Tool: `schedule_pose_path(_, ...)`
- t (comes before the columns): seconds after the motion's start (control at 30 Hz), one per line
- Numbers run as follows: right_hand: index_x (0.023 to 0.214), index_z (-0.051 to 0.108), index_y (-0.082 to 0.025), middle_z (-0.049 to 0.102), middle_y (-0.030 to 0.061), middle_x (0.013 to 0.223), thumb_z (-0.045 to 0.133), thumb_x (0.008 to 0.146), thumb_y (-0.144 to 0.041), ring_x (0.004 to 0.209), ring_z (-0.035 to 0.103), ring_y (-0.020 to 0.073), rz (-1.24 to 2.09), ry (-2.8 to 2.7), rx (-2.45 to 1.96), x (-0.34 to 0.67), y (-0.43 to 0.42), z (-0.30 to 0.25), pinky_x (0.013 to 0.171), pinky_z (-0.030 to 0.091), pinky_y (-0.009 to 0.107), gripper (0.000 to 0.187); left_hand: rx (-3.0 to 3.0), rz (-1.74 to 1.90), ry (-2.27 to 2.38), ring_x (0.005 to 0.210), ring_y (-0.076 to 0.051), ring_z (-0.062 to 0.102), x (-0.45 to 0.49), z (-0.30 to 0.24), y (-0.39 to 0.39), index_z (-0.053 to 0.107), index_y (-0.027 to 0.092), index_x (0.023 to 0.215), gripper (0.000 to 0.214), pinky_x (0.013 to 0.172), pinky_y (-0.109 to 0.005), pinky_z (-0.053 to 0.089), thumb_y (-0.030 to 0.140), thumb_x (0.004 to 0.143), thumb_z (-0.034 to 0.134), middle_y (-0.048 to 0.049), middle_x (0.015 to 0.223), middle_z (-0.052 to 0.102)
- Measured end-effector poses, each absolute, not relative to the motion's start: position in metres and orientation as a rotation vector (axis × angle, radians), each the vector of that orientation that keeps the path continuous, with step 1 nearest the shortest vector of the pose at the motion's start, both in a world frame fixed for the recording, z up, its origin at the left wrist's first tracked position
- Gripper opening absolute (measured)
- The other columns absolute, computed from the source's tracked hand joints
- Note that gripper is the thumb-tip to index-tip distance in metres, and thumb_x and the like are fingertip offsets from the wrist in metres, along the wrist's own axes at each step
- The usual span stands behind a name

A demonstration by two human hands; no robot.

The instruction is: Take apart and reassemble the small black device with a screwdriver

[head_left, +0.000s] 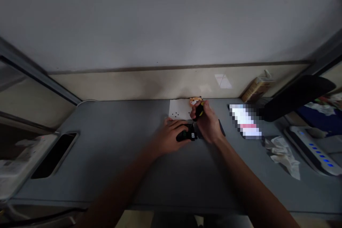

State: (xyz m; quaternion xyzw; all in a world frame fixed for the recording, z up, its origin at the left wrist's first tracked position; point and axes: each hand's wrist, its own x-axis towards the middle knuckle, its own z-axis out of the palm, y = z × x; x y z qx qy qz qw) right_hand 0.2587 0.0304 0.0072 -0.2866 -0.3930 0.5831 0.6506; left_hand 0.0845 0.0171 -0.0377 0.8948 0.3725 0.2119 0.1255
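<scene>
My left hand point(171, 133) rests on the grey desk point(112, 156), its fingers closed round a small black device point(186, 135). Right beside it, my right hand point(207, 123) grips a black and yellow tool point(200, 109) held upright over the device. Just behind both hands lies a white sheet of paper point(178, 109) with several small dark specks on it. A small orange figure point(195, 100) stands at the paper's far right corner.
A carton point(257, 88) leans against the back wall at the right. A black monitor or lid point(296, 96), crumpled tissue point(283, 153) and a white appliance with blue lights point(312, 148) fill the right side. A dark slot point(55, 155) is set in the desk's left.
</scene>
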Motion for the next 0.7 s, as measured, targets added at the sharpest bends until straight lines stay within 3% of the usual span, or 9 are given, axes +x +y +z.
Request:
schedule_pose_path(0.13,0.074,0.054,-0.024,0.06,-0.0021,0.078,0.084,0.071,-0.063,0.062,0.054,0.011,1.325,-0.917,-0.651,0.2631,0.031,0.0073,0.059,0.045,0.027,0.05,2.609,0.626,1.064,0.122,-0.027,0.065,0.0826,-0.0381,0.0192,0.069,0.025,0.108,0.024,0.113,-0.049,0.038,0.045,0.095,0.067,-0.0072,0.129,0.071)
schedule_pose_path(0.23,0.076,0.049,-0.025,0.049,-0.007,0.064,0.083,0.075,-0.06,0.051,0.042,0.009,1.318,-0.967,-0.665,0.2655,0.0327,0.006,0.049,0.037,0.025,0.049,2.608,0.616,1.058,0.12,-0.027,0.066,0.082,-0.038,0.0199,0.07,0.025,0.109,0.025,0.114,-0.051,0.038,0.045,0.095,0.066,-0.0075,0.129,0.071)
schedule_pose_path(0.33,0.08,0.053,-0.026,0.039,-0.0082,0.06,0.076,0.08,-0.066,0.049,0.033,0.0084,1.274,-0.996,-0.658,0.2666,0.035,0.0048,0.046,0.032,0.023,0.046,2.619,0.6,1.049,0.121,-0.028,0.066,0.0812,-0.038,0.0203,0.07,0.025,0.11,0.026,0.114,-0.052,0.038,0.046,0.096,0.065,-0.0076,0.129,0.071)
schedule_pose_path(0.5,0.098,0.065,-0.025,0.046,-0.004,0.065,0.062,0.087,-0.073,0.055,0.039,0.0114,1.372,-0.945,-0.62,0.2684,0.0357,0.0072,0.051,0.038,0.027,0.049,2.621,0.611,1.029,0.121,-0.028,0.065,0.0795,-0.0396,0.0215,0.07,0.025,0.112,0.026,0.115,-0.053,0.036,0.045,0.095,0.066,-0.0082,0.131,0.071)
schedule_pose_path(0.7,0.077,0.055,-0.025,0.048,-0.002,0.075,0.073,0.076,-0.074,0.061,0.043,0.012,1.342,-0.946,-0.633,0.2672,0.0332,0.0103,0.057,0.044,0.027,0.052,2.61,0.617,1.059,0.121,-0.028,0.065,0.0801,-0.0394,0.0212,0.071,0.026,0.111,0.025,0.115,-0.053,0.037,0.044,0.095,0.066,-0.0082,0.13,0.071)
